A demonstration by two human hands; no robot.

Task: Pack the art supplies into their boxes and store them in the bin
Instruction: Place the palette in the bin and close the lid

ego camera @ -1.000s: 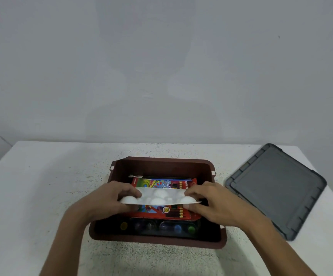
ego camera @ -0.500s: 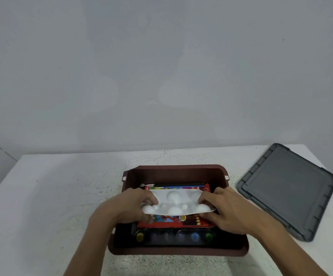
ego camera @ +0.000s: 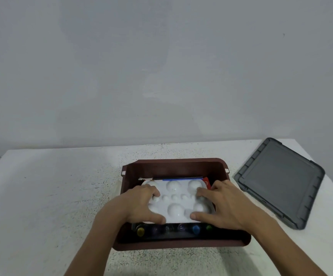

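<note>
Palette [ego camera: 176, 199], which I judge light, stiff and slick, lies flat in bin [ego camera: 173, 166]; my left hand [ego camera: 139, 206] and right hand [ego camera: 225, 205] grip its short ends.

Soft, even light is spread over the scene, and a faint broad shadow is thrown on the wall [ego camera: 161, 66] behind the bin [ego camera: 173, 163]. The bin's near inside is left dark; detail is slightly blurred throughout.

Plain grey-white wall [ego camera: 161, 66] across the far side, soft even light. White speckled table [ego camera: 52, 196] spanned left to right below it.
</note>
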